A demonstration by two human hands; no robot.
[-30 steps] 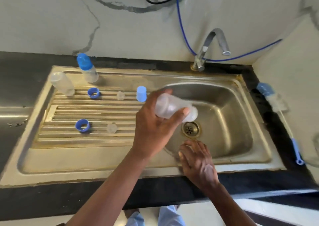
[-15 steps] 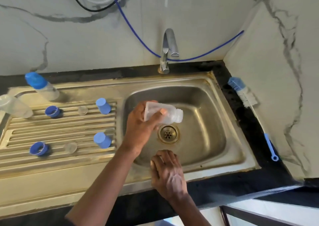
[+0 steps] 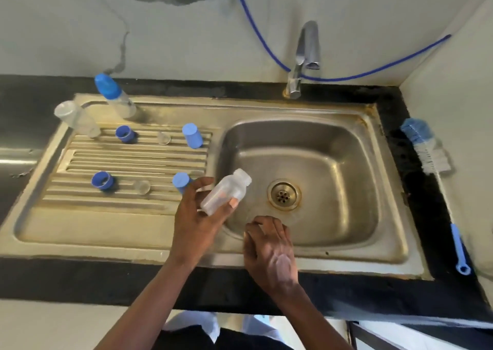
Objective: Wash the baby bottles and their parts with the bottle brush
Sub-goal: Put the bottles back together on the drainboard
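Note:
My left hand [image 3: 197, 221] grips a clear open baby bottle [image 3: 226, 190], tilted with its mouth up and right, over the left edge of the sink basin [image 3: 333, 149]. My right hand [image 3: 269, 248] rests on the basin's front rim with fingers loosely bent, holding nothing. The bottle brush [image 3: 432, 168], blue-tipped with a blue handle, lies on the black counter at the right. On the drainboard [image 3: 120, 210] stand a capped bottle [image 3: 114, 96], an open clear bottle [image 3: 76, 118], two blue rings [image 3: 125, 134] [image 3: 102, 181], two blue caps [image 3: 192, 135] [image 3: 181, 182] and two clear nipples [image 3: 163, 138] [image 3: 141, 187].
The tap [image 3: 304, 58] stands behind the basin with no water running. A blue hose [image 3: 266, 42] runs along the marble wall. The drain [image 3: 284, 194] sits in the basin's middle. A wall closes off the right side beyond the brush.
My left hand has drawn the bottle back toward the basin's left edge and tipped its mouth upward. My right hand stays on the front rim. The camera view has shifted.

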